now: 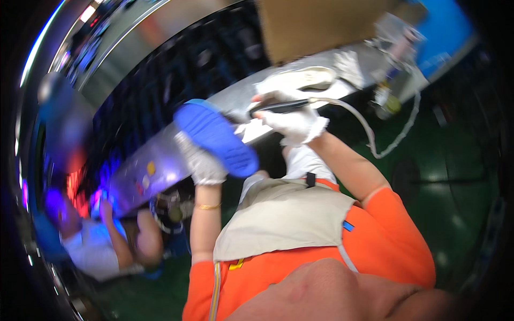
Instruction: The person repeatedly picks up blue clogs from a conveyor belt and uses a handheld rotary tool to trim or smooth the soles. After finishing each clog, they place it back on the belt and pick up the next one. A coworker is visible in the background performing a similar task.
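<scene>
My left hand (206,162), in a white knit glove, is closed on a blue shoe sole (219,139) that is tilted at the bench edge. The sole hides most of the fingers. In a white glove too, my right hand (293,122) grips a slim black pen-shaped tool (286,106). From the tool's rear a pale cord (353,111) loops to the right and down. The tool's tip points left, a little apart from the sole. Beyond it lies a whitish sole-shaped piece (300,78), beside a white glove or cloth (349,68).
A narrow metal bench (152,152) runs along a dark conveyor (176,67). A cardboard box (316,27) stands behind, with a clear plastic bag (393,32) and a blue surface (441,29) to its right. Another person (96,249) sits at the left.
</scene>
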The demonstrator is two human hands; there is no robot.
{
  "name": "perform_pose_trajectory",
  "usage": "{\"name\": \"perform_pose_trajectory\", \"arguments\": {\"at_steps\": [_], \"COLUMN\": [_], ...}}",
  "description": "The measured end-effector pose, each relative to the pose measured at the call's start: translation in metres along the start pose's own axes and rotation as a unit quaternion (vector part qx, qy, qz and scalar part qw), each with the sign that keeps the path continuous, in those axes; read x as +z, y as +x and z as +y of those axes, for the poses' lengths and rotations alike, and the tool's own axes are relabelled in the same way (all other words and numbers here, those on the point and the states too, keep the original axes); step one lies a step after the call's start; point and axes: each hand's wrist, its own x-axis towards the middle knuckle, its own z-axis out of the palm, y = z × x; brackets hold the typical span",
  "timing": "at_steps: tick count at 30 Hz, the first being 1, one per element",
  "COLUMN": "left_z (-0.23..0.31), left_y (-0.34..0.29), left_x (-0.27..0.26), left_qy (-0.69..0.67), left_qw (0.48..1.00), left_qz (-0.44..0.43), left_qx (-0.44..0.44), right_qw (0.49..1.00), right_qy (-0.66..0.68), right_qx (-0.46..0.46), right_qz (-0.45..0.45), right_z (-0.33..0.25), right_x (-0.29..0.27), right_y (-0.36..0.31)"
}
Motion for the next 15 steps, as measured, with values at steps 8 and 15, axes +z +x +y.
{"name": "perform_pose_trajectory", "arguments": {"at_steps": [8, 15], "left_z": [-0.043, -0.055], "left_y": [-0.026, -0.018], "left_x": [0.023, -0.002], "left_qy": [-0.021, -0.004], "left_qw": [0.999, 0.994], "left_qz": [-0.005, 0.096], "left_qx": [-0.041, -0.059], "right_qw": [0.995, 0.995], "right_qy": [-0.075, -0.090], "right_qx": [0.039, 0.036], "right_qz": [0.060, 0.030], "right_z": [0.022, 0.029], "right_x": [0.032, 0.042], "right_y": [0.014, 0.002]}}
